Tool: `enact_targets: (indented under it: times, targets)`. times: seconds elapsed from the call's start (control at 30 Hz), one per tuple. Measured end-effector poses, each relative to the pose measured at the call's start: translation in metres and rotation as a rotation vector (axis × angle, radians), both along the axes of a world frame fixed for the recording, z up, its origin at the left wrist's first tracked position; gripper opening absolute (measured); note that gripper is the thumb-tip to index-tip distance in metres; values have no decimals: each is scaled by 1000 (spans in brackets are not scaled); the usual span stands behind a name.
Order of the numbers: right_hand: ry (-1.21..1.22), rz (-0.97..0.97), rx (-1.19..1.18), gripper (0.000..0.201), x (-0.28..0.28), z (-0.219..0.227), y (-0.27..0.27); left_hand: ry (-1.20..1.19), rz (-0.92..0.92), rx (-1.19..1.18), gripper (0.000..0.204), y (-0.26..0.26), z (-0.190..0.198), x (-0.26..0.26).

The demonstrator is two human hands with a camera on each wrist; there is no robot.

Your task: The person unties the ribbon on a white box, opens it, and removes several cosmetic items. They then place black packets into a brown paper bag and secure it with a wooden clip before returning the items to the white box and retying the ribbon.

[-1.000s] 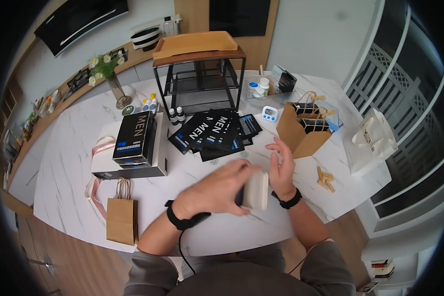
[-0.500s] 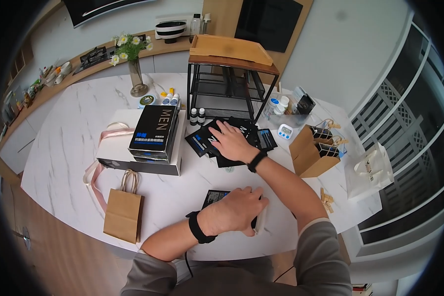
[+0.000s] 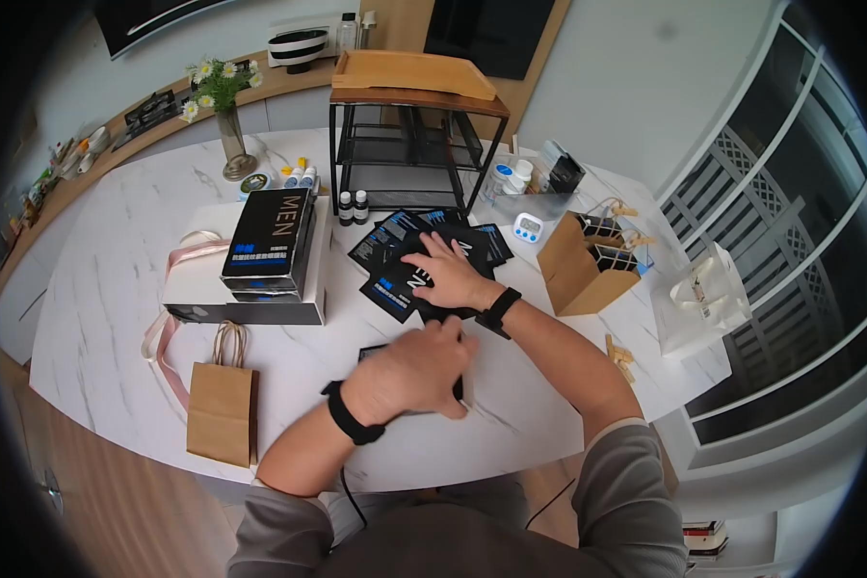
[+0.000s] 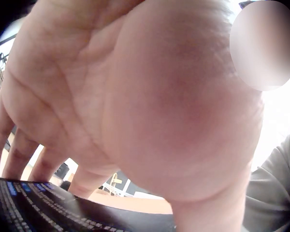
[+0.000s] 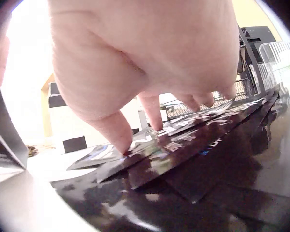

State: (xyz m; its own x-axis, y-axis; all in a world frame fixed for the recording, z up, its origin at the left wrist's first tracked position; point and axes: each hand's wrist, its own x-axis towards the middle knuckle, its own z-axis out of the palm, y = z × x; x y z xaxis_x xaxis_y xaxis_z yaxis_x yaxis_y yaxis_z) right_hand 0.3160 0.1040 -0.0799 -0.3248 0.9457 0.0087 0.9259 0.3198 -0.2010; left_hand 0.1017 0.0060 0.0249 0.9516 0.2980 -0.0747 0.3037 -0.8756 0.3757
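My left hand grips a black printed carton near the front of the table, fingers over its far edge and thumb at the near side. In the head view that hand hides most of the carton. My right hand lies over a loose pile of black flat sachets printed with white and blue lettering. Its fingers are spread, and the fingertips press on the upper sachets in the right wrist view.
Left of the hands stand black MEN boxes on a white box, plus a brown paper bag. Behind the pile are two small bottles and a black rack. To the right are a timer, an opened brown bag and a white bag.
My right hand has gone from beside the carton's open end forward onto the sachets, and some sachets have shifted under it. My left hand keeps hold of the carton. The head view has swung about.
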Motion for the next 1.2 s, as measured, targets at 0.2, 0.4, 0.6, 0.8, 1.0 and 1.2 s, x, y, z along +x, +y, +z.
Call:
enact_targets:
  times: [0.2,0.4,0.6,0.8,1.0,1.2]
  targets:
    - [-126,-353,311,88,-17,18,-18,-190,295,-37,97,14,16,-29]
    - [92,-543,123,96,-11,15,1,-299,450,-50,112,33,10,-53]
    - [407,-589,144,49,31,24,3,-436,500,-33,129,50,2,-39]
    - [1061,-374,397,19,39,124,-61,-515,537,-12,131,49,-14,-23]
    - [1028,-403,235,18,-3,191,-125,-493,544,-87,131,44,-8,-16]
    - [943,-395,164,18,-20,180,-125,-512,584,-60,136,44,-11,-15]
